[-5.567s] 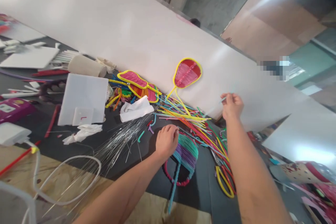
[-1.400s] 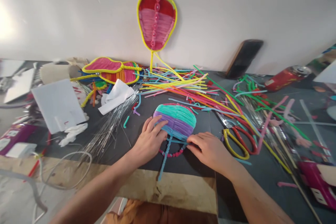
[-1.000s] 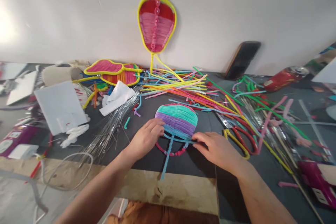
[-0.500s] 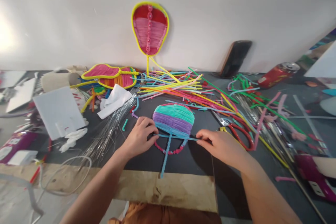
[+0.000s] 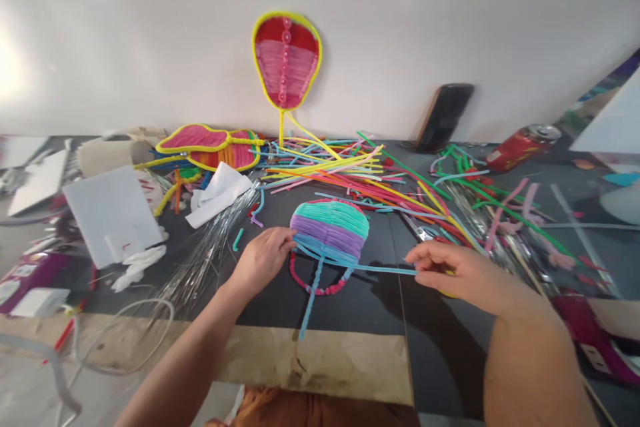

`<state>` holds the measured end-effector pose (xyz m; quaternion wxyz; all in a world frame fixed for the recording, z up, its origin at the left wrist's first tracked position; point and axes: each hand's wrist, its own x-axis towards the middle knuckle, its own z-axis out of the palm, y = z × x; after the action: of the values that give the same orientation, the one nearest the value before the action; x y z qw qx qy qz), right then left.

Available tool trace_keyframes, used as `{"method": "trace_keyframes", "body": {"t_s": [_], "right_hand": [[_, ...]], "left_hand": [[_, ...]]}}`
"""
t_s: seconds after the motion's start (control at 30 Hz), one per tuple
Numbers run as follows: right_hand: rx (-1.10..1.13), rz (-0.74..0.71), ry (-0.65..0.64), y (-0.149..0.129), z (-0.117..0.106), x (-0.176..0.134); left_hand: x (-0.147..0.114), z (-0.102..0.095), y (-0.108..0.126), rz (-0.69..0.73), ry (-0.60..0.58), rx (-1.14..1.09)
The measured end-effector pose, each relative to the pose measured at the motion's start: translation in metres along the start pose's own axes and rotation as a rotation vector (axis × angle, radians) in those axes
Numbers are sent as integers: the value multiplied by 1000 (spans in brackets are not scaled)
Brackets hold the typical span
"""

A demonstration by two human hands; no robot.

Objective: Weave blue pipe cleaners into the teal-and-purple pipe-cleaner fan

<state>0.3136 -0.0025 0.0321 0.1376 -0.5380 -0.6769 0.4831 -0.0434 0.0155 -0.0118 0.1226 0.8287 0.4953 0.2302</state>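
A round pipe-cleaner fan (image 5: 330, 227) lies on the dark table in front of me, banded teal, purple and blue, with a twisted blue handle pointing toward me. Its lower rim, wrapped in pink and red, frames an unfilled gap. My left hand (image 5: 267, 257) is closed in a pinch on the fan's left edge, where the fingers hide the rim. A light blue pipe cleaner (image 5: 383, 269) runs out from the fan's right side. Its far end is between the thumb and fingers of my right hand (image 5: 450, 270), which partly covers the scissors (image 5: 425, 233).
Behind the fan lies a heap of coloured pipe cleaners (image 5: 330, 163). A yellow-rimmed fan (image 5: 287, 60) stands against the wall, near a phone (image 5: 445, 118) and a red can (image 5: 523, 147). Silver wires (image 5: 210, 247) and a white card (image 5: 113, 217) lie left; a purple tool (image 5: 595, 333) lies right.
My right hand has moved away to the right, drawing out a longer stretch of the blue pipe cleaner. My left hand has shifted slightly up along the fan's left edge.
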Motion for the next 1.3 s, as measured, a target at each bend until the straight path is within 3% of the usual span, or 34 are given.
{"method": "trace_keyframes", "body": {"t_s": [0.1, 0.23, 0.37, 0.5, 0.6, 0.67, 0.83, 0.93, 1.1, 1.3], "right_hand": [[122, -33, 41, -4, 9, 7], [246, -80, 114, -13, 38, 23], [63, -142, 77, -21, 61, 31], [-77, -196, 122, -22, 69, 36], [-142, -190, 163, -20, 73, 40], [-155, -195, 180, -19, 76, 43], [-181, -214, 199, -16, 77, 45], [-199, -228, 192, -17, 76, 44], [-198, -181, 186, -19, 74, 42], [-143, -116, 170, -16, 72, 42]], "left_hand": [[0, -1, 2, -82, 27, -30], [1, -3, 6, -202, 24, -45], [-1, -4, 8, -327, 14, -164], [-3, -1, 10, -458, 61, -465], [-3, 2, 10, -496, 20, -581], [-3, 0, 10, -417, -55, -518], [-2, -16, 9, -31, -192, -248], [-2, -23, 6, -23, -234, -199], [-2, -24, -4, -169, -312, -309], [1, -22, -2, 44, -143, -416]]}}
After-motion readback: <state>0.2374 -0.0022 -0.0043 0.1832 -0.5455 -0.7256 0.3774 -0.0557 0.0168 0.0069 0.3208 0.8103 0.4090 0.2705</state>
